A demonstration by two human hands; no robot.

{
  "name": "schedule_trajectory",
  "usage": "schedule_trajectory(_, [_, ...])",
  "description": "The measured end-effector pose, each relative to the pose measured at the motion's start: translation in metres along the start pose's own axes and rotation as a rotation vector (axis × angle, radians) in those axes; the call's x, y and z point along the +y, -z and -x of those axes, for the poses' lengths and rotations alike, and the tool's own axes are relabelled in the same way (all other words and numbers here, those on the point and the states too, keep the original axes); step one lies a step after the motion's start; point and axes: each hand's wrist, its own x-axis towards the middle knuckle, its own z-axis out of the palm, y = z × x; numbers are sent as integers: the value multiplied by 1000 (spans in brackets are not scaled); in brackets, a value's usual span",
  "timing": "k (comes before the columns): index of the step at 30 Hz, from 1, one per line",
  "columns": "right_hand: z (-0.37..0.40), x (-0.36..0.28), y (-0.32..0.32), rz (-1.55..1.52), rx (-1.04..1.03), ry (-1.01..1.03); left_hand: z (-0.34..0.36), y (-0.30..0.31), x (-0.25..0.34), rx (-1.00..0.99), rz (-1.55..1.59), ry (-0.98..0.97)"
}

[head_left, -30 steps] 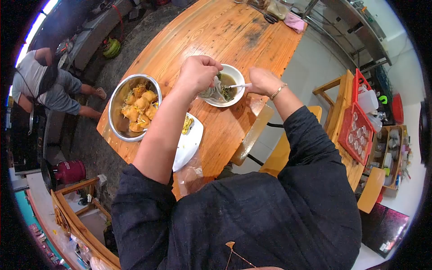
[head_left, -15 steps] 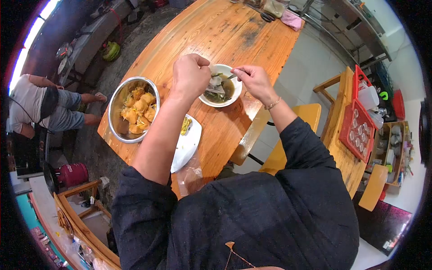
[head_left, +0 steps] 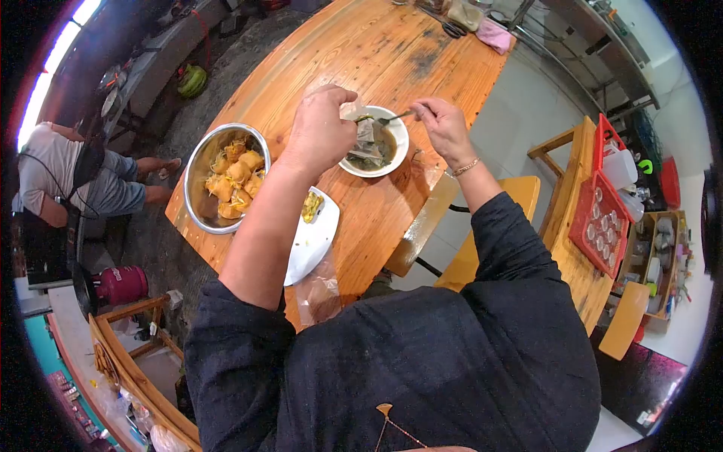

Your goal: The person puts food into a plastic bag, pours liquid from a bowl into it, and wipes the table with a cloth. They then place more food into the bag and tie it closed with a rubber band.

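A white bowl (head_left: 403,142) of dark broth with green leaves stands on the wooden table. My left hand (head_left: 324,129) is closed at the bowl's left side, pinching a thin clear plastic bag (head_left: 364,137) that hangs down into the bowl. In my right hand (head_left: 446,134) is a spoon (head_left: 399,116), gripped by its handle, its head over the bowl's upper rim by the bag. To the left stands a steel bowl (head_left: 190,197) of fried stuffed tofu (head_left: 235,177). Under my left forearm lies a white plate (head_left: 315,237) with some yellow-green food (head_left: 310,207).
Another clear plastic bag (head_left: 318,290) lies at the table's near edge (head_left: 354,264). Scissors (head_left: 454,30) and a pink cloth (head_left: 493,36) are at the far end. Yellow stools (head_left: 512,203) and a red crate of cups (head_left: 599,226) stand right. A person (head_left: 83,169) is at the left.
My right hand has moved slightly right and away from the bowl's middle, with the spoon. The bag sits a little differently in the bowl. My left hand stays nearly in place.
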Motion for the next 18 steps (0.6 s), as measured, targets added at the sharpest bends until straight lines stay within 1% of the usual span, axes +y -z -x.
schedule_trajectory(4, [12, 17, 2, -14, 31, -342, 0, -1, -6, 2, -46, -40])
schedule_trajectory(8, [28, 9, -12, -306, 3, -728, -2, 2, -1, -4, -31, 15])
schedule_trajectory(11, [38, 17, -25, -547, 58, -763, -2, 6, -2, 43, -26, -14])
schedule_trajectory(14, [43, 43, -26, -713, 25, -841, -2, 12, 1, 14, 5, 41])
schedule_trajectory(17, [44, 33, -15, -846, 6, -915, -1, 10, -10, 122, -103, -150])
schedule_trajectory(18, [44, 34, -14, -849, 28, -925, 0, 13, -6, 69, -38, -68])
